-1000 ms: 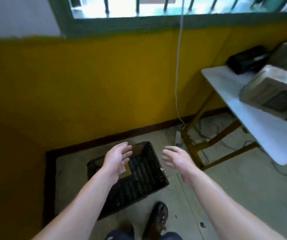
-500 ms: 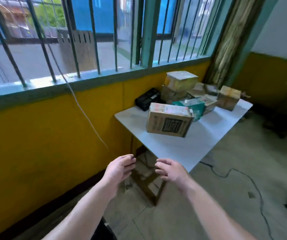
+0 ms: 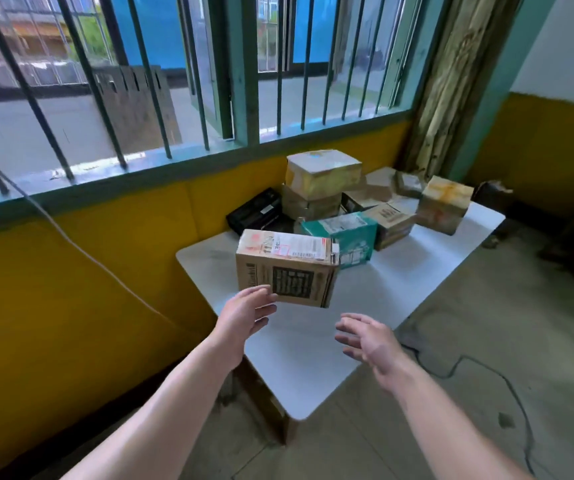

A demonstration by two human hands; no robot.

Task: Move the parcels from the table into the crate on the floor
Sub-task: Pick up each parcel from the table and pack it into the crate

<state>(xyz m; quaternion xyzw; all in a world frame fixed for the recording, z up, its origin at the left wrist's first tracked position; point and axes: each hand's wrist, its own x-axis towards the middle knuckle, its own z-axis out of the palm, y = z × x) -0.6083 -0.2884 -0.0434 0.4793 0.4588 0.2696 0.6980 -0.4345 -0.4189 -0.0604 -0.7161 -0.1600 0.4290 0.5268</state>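
Several parcels lie on a white table (image 3: 375,306) under the barred window. Nearest is a brown cardboard parcel (image 3: 289,268) with a shipping label on top. Behind it sit a teal parcel (image 3: 346,237), a small brown parcel (image 3: 391,223), two stacked boxes (image 3: 320,178) and a taped box (image 3: 445,202) at the far right. My left hand (image 3: 247,317) is open, its fingertips at the brown parcel's lower left corner. Open and empty, my right hand (image 3: 368,341) hovers over the table just right of that parcel. The crate is out of view.
A black device (image 3: 254,211) lies at the table's back left by the yellow wall. A white cable (image 3: 81,251) hangs down the wall at left. A dark cord (image 3: 469,368) trails over the floor at right. Dark furniture (image 3: 569,237) stands at far right.
The view has swung up from the black crate on the floor to the table. Both hands have risen and spread toward the nearest brown parcel.
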